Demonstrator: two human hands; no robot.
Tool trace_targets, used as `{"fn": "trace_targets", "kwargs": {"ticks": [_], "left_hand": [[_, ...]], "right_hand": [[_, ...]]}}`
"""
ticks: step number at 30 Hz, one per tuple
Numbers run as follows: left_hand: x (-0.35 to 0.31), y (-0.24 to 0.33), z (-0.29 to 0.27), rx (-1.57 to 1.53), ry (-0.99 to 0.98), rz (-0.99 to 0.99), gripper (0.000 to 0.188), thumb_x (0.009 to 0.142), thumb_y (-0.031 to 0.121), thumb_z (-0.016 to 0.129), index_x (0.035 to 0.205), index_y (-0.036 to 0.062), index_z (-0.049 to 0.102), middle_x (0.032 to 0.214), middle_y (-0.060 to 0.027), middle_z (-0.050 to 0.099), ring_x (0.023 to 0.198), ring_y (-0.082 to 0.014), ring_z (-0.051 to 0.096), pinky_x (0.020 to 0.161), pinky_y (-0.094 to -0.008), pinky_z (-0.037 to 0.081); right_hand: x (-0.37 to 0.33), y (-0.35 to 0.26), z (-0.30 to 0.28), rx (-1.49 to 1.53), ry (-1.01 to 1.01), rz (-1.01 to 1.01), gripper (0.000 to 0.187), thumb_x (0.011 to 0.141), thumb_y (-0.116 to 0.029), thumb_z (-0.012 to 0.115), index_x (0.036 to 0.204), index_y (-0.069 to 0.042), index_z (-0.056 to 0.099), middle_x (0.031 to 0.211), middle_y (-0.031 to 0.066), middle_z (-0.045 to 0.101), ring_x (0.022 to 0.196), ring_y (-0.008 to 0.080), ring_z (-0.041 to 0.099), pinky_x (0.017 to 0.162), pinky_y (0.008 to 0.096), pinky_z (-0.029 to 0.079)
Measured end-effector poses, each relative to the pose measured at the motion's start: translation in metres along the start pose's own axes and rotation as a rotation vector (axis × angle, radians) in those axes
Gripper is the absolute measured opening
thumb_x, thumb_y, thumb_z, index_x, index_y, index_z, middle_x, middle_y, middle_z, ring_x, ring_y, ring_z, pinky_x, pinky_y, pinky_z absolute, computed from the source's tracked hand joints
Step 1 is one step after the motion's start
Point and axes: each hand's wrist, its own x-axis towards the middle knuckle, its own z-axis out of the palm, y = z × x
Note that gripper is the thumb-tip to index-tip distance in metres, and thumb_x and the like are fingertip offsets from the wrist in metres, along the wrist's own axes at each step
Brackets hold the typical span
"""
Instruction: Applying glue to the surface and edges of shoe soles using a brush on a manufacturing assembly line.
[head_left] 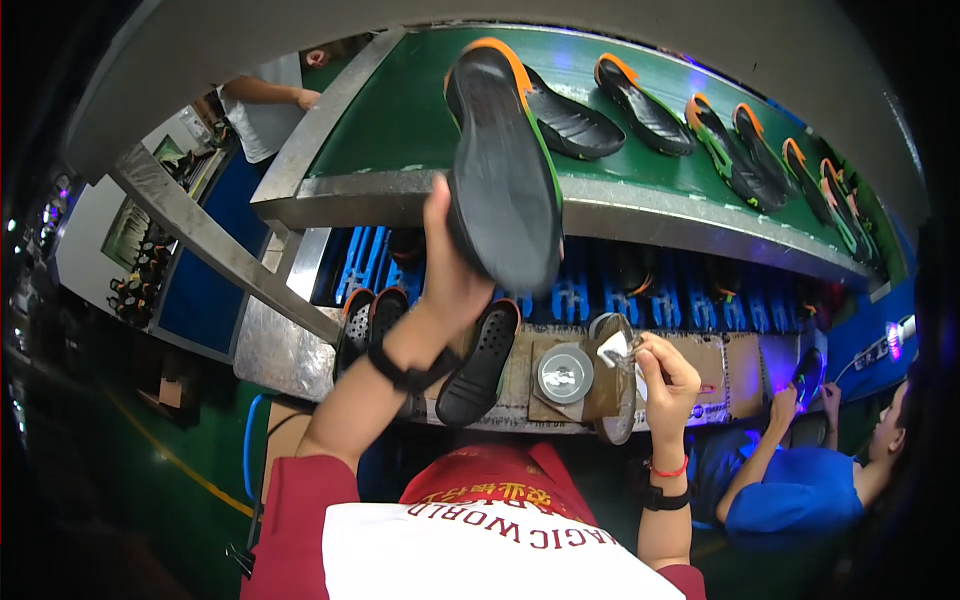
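Observation:
My left hand (452,270) is closed around a black shoe sole (505,175) with an orange and green rim, raised in front of the green belt with its smooth inner face toward me. Lower right, my right hand (668,385) pinches a small white, partly see-through piece (615,348); its exact kind is not clear. Beside that hand stands a round cup (565,373) with whitish stuff in it, on a piece of cardboard. An upright light-edged sole or insole (617,425) lies partly behind the pinched piece. Another black sole (480,365) rests near my left wrist.
A green conveyor belt (390,120) with a metal edge carries several orange-rimmed soles (640,105). Below it run blue racks (570,290). Two perforated soles (372,320) stand left of my forearm. A co-worker in blue (800,480) sits at right; another person (265,100) stands far left.

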Motion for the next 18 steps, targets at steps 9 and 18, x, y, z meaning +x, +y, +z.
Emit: {"fn": "trace_targets", "kwargs": {"ticks": [9,18], "left_hand": [[0.045,0.054,-0.045,0.325,-0.033,-0.13,0.088,0.097,0.066,0.014,0.137,-0.0063,0.043,0.128,-0.0242,0.057,0.088,-0.0212,0.063,0.074,-0.025,0.053],[-0.229,0.013,-0.21,2.199,0.684,-0.234,0.062,0.073,0.02,0.08,0.122,0.0004,0.047,0.115,-0.0215,0.049,0.106,-0.0384,0.055,0.088,-0.0438,0.05]], "right_hand": [[-0.022,0.023,0.023,-0.016,-0.135,0.016,0.01,0.086,-0.002,0.068,0.092,0.006,0.068,0.096,0.0149,0.071,0.084,0.0206,0.067,0.075,0.0275,0.051],[-0.076,0.08,0.067,-0.653,-0.387,-0.033,0.009,0.089,-0.013,0.064,0.092,-0.004,0.063,0.096,0.0154,0.063,0.07,0.0362,0.065,0.061,0.0456,0.052]]}}
